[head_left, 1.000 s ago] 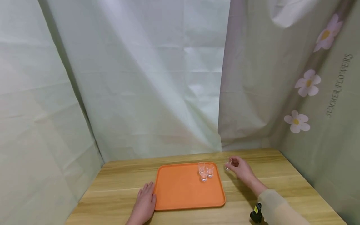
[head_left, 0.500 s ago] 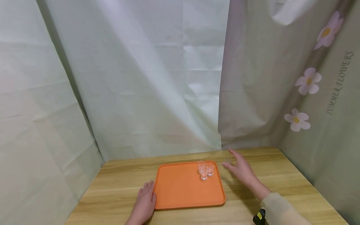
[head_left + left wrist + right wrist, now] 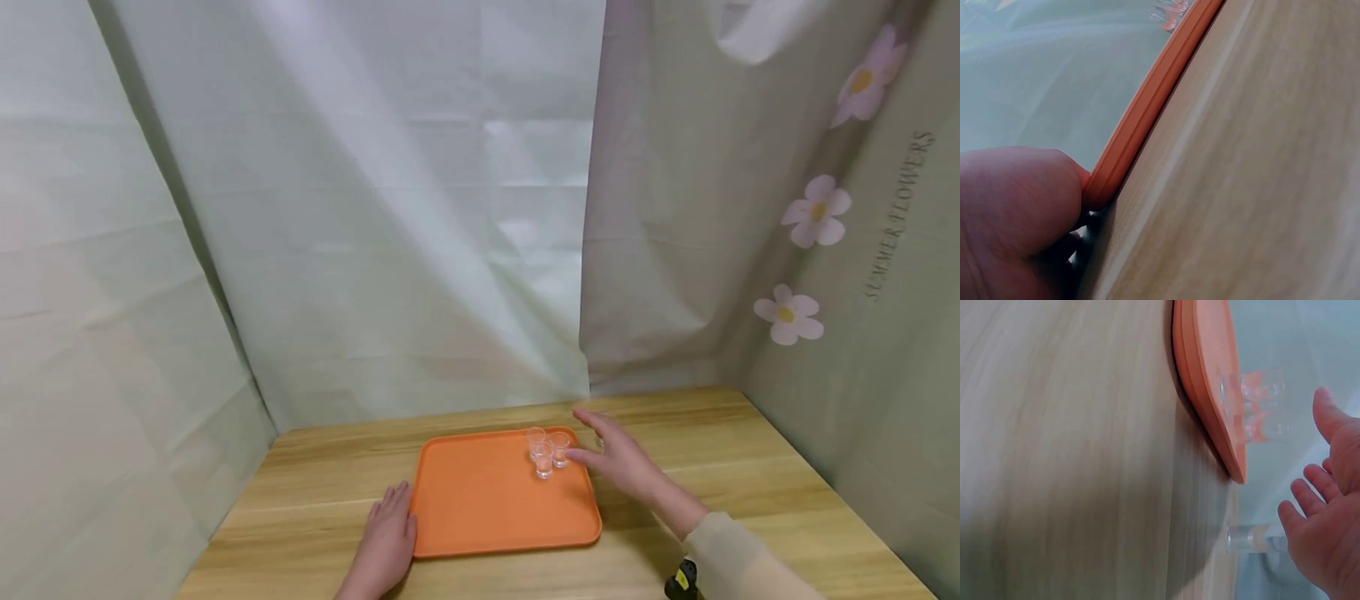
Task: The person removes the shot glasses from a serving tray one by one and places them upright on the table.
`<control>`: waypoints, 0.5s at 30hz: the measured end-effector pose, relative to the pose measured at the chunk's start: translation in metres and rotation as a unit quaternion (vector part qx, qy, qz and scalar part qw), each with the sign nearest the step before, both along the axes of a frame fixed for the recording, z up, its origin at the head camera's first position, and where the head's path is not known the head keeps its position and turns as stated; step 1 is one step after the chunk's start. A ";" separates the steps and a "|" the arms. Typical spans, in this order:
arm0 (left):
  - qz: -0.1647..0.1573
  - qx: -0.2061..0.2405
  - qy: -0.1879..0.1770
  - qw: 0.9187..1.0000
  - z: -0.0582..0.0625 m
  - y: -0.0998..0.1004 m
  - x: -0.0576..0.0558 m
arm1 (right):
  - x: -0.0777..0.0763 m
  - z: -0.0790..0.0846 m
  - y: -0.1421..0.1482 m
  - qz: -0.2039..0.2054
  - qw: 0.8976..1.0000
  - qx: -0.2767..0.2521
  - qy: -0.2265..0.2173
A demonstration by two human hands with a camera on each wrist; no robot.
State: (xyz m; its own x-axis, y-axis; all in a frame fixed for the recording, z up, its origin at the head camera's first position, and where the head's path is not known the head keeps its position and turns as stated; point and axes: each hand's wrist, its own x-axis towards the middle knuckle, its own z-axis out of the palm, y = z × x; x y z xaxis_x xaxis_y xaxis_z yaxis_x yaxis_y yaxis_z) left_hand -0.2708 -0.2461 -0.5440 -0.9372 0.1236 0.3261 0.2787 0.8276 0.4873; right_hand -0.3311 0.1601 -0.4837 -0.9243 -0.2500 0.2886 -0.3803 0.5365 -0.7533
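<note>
Three clear shot glasses (image 3: 543, 467) stand upright in a cluster at the far right corner of an orange tray (image 3: 480, 512). My right hand (image 3: 624, 463) hovers over the tray's right edge, thumb and fingers spread, nothing between them, its thumb tip close to the nearest glass. A separate shot glass (image 3: 1249, 539) stands on the table just off the tray, mostly covered by the right hand in the head view. Flat beside the tray's left edge lies my left hand (image 3: 384, 533), fingers extended and the thumb side against the rim (image 3: 1100, 187).
The wooden table (image 3: 300, 508) carries the tray near its middle. Pale curtains (image 3: 420, 250) enclose the back and sides, with printed flowers (image 3: 787, 315) on the right one. A black wrist device (image 3: 681, 580) sits by the right sleeve.
My right hand has released the separate shot glass onto the table, opened its fingers, and moved left toward the clustered glasses. The left hand and tray stay in place.
</note>
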 end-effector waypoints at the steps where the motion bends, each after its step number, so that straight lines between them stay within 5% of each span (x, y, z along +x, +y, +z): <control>1: 0.000 -0.007 -0.011 1.000 0.004 0.001 0.001 | 0.000 0.000 -0.002 0.003 1.000 -0.003 -0.006; 5: 0.004 -0.023 -0.034 0.999 0.012 0.004 0.003 | 0.000 -0.003 -0.007 0.004 1.000 -0.005 -0.022; 12: 0.005 -0.020 -0.013 1.000 0.002 0.001 -0.001 | -0.002 -0.010 -0.015 0.013 0.999 -0.011 -0.031; 15: 0.003 -0.025 -0.043 0.999 0.009 0.007 0.003 | 0.000 -0.012 -0.012 0.015 0.999 -0.004 -0.031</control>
